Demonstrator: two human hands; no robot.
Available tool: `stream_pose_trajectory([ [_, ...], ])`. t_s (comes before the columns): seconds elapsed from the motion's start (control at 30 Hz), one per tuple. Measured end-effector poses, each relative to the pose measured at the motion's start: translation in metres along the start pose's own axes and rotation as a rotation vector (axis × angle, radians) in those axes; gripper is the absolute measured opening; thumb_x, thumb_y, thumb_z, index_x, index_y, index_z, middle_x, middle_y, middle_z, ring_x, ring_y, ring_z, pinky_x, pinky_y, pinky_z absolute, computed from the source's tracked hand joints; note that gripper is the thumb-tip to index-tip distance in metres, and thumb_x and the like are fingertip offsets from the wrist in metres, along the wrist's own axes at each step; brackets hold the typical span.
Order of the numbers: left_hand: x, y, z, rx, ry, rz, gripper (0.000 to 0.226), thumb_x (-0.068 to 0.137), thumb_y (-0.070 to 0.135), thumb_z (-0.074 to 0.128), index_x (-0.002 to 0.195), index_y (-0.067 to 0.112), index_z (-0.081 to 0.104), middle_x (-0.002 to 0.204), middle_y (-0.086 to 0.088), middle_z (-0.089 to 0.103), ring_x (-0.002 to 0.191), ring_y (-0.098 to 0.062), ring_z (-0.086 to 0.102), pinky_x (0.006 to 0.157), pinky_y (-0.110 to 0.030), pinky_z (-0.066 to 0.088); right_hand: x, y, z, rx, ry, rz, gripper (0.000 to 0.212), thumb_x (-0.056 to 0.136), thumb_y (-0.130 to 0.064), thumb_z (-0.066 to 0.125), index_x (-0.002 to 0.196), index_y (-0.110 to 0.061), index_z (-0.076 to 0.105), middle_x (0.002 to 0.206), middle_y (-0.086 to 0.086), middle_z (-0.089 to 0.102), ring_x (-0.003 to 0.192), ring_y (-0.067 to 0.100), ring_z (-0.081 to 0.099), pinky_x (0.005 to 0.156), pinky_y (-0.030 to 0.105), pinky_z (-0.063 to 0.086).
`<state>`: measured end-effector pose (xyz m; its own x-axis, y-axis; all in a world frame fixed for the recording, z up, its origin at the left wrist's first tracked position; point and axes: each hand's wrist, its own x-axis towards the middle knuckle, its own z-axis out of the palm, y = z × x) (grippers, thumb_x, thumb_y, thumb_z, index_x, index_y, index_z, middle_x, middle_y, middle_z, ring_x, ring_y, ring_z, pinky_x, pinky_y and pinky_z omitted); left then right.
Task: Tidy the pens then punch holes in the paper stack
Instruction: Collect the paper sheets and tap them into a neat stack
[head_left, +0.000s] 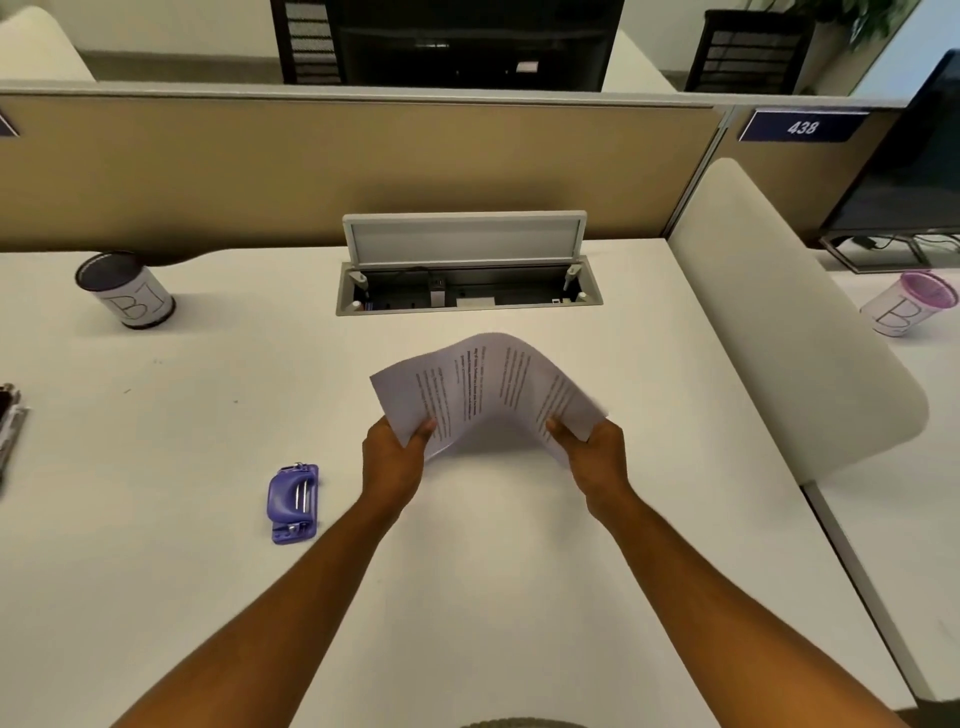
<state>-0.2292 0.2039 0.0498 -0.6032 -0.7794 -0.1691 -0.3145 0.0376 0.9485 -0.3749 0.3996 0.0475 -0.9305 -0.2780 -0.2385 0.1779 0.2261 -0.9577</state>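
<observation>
**Paper stack held up over the desk**

The left hand (395, 457) and right hand (595, 454) each pinch a near corner of the bowed paper stack (485, 389). Left lies the purple hole punch (292, 503); farther off, a labelled cup (124, 288), possibly a pen holder.

Both bare forearms extend forward, converging slightly. The left hand (396, 457) grips the paper stack (485, 387) at its near left edge, thumb on top. The right hand (597, 454) grips the near right edge likewise. Wrists are straight, hands level with each other.
</observation>
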Motion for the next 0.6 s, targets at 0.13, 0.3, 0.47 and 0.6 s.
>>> stream_pose_trajectory([
  [0.13, 0.001, 0.005, -0.004, 0.058, 0.072, 0.064, 0.031, 0.095, 0.022, 0.067, 0.124, 0.013, 0.061, 0.109, 0.001, 0.065, 0.087, -0.013, 0.063, 0.065, -0.007, 0.05, 0.003, -0.003, -0.003, -0.02, 0.027, -0.002, 0.028, 0.088, -0.018, 0.079, 0.11, -0.029, 0.066, 0.104, -0.011, 0.072, 0.096, 0.01, 0.07, 0.09, 0.036, 0.06],
  [0.3, 0.016, 0.028, -0.026, 0.329, 0.056, 0.361, 0.006, 0.099, 0.014, 0.06, 0.101, 0.018, 0.064, 0.09, 0.004, 0.065, 0.077, -0.013, 0.064, 0.058, -0.007, 0.046, 0.011, -0.023, -0.005, -0.022, 0.096, -0.043, 0.054, 0.085, -0.02, 0.082, 0.13, -0.025, 0.052, 0.12, -0.004, 0.066, 0.109, 0.022, 0.069, 0.086, 0.037, 0.062],
  [0.47, 0.037, 0.068, -0.048, 0.588, 0.023, 0.56, 0.012, 0.094, 0.02, 0.066, 0.1, 0.011, 0.071, 0.091, -0.007, 0.074, 0.078, -0.017, 0.065, 0.066, -0.016, 0.044, 0.014, -0.053, 0.003, -0.266, 0.257, -0.241, 0.093, 0.079, -0.023, 0.087, 0.153, -0.028, 0.03, 0.155, 0.004, 0.042, 0.139, 0.025, 0.048, 0.109, 0.041, 0.046],
  [0.6, 0.037, 0.103, -0.052, 0.663, -0.05, 0.769, 0.025, 0.089, 0.031, 0.07, 0.098, 0.008, 0.073, 0.09, -0.01, 0.074, 0.08, -0.023, 0.069, 0.069, -0.013, 0.043, 0.013, -0.086, 0.012, -0.423, 0.073, -0.529, 0.077, 0.081, -0.033, 0.084, 0.148, -0.03, 0.045, 0.152, -0.002, 0.05, 0.133, 0.013, 0.047, 0.105, 0.024, 0.042],
])
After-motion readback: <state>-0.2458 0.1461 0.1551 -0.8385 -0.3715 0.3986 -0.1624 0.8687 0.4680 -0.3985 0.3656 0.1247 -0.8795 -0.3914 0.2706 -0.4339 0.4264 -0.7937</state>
